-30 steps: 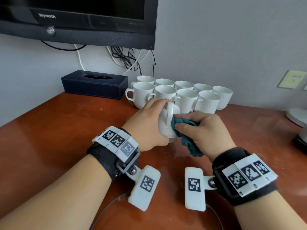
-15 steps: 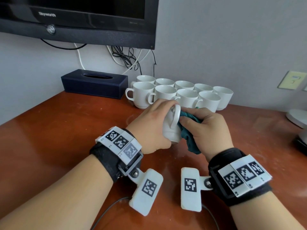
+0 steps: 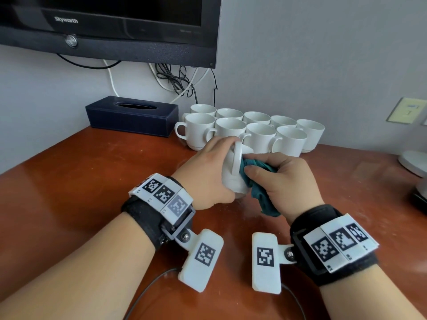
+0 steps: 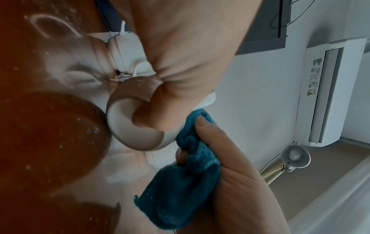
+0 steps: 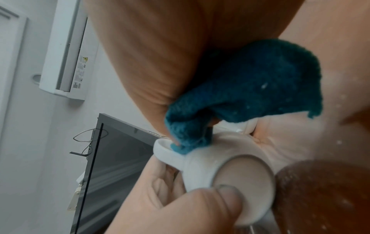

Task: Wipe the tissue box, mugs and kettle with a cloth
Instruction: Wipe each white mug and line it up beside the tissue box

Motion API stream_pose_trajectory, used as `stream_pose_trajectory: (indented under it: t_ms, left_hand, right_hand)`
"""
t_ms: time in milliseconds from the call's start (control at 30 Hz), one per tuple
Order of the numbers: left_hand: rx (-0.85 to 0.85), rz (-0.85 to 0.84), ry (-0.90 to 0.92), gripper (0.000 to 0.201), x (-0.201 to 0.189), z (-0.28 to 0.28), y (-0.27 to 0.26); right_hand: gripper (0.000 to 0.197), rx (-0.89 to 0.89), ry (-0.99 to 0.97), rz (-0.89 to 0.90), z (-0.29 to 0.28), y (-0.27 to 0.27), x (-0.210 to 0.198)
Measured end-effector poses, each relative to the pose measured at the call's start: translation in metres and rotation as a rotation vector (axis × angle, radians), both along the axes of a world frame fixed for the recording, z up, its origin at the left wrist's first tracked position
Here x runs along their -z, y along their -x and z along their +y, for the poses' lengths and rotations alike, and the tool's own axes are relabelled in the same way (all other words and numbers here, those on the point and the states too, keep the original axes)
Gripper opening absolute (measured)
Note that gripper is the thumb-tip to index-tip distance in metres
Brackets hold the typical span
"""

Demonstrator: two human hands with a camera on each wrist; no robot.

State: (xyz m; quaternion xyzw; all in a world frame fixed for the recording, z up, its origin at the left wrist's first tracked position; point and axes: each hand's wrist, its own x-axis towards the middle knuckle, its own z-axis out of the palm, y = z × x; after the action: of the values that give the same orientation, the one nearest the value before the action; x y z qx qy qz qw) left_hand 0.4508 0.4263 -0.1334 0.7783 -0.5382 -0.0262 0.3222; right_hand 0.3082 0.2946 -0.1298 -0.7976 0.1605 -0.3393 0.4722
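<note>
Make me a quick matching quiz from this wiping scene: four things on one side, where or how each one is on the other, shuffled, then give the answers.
Things:
1. cloth
2. held mug
3. tissue box
4. television

Places or states:
A. mounted on the wall
B. tilted in the left hand
C. on the table, left of the mug rows
D. bunched in the right hand

Pairs: 1-D, 2-B, 3-C, 4-A

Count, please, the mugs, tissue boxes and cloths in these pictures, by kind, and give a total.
White mugs: 10 (9 standing on the table, 1 held)
Dark blue tissue box: 1
Teal cloth: 1
Total: 12
</note>
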Motion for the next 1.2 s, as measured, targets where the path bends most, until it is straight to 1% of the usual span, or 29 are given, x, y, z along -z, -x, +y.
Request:
stream_pose_trajectory:
  t_ms: [67, 133, 200, 267, 367, 467, 533, 600, 700, 800, 900, 1000, 1067, 1200]
  left_hand:
    - [0.025, 0.000, -0.010, 0.109, -0.001, 0.000, 0.002]
    - [0.046, -0.011, -0.017, 0.107, -0.003, -0.001, 0.004]
    - [0.056, -0.024, -0.022, 0.106, -0.003, -0.001, 0.005]
    - [0.053, -0.026, -0.021, 0.105, -0.002, -0.002, 0.005]
    - [0.009, 0.001, -0.012, 0.106, 0.000, -0.001, 0.003]
    - [-0.040, 0.021, -0.004, 0.105, 0.001, 0.000, -0.001]
    - [-0.051, 0.030, 0.010, 0.105, 0.003, 0.000, -0.004]
    - [-0.055, 0.042, 0.024, 0.106, 0.004, 0.000, -0.006]
    - [-0.050, 0.046, 0.035, 0.104, 0.003, 0.001, -0.006]
    - [-0.008, 0.034, 0.021, 0.104, 0.001, 0.002, -0.003]
    - [0.028, 0.012, -0.009, 0.107, -0.001, 0.001, 0.001]
    - [0.052, -0.004, -0.011, 0.107, -0.002, -0.001, 0.005]
    - [0.063, -0.022, -0.012, 0.106, -0.002, -0.002, 0.006]
    - [0.061, -0.017, -0.010, 0.106, -0.001, -0.003, 0.007]
  right_hand:
    - [0.027, 0.061, 0.015, -0.040, -0.001, -0.002, 0.002]
    - [0.026, 0.111, 0.011, -0.067, -0.005, -0.004, 0.003]
    - [0.026, 0.161, 0.026, -0.062, -0.008, -0.005, 0.005]
    - [0.027, 0.161, 0.019, -0.052, -0.008, -0.005, 0.006]
    - [0.027, 0.060, -0.050, -0.018, -0.005, -0.003, 0.005]
    - [0.022, -0.031, -0.057, 0.029, -0.002, -0.001, 0.003]
    - [0.022, -0.105, -0.113, 0.041, 0.000, 0.000, 0.000]
    - [0.024, -0.139, -0.148, 0.065, 0.002, 0.001, -0.001]
    - [0.024, -0.146, -0.139, 0.079, 0.003, 0.002, -0.002]
    - [0.025, -0.127, -0.116, 0.049, 0.002, 0.001, -0.002]
    - [0.027, -0.021, -0.009, -0.008, -0.001, 0.000, 0.000]
    - [0.029, 0.054, -0.008, -0.071, -0.006, -0.001, 0.001]
    - [0.031, 0.103, 0.032, -0.082, -0.007, -0.002, 0.002]
    - [0.035, 0.097, 0.018, -0.086, -0.008, -0.002, 0.003]
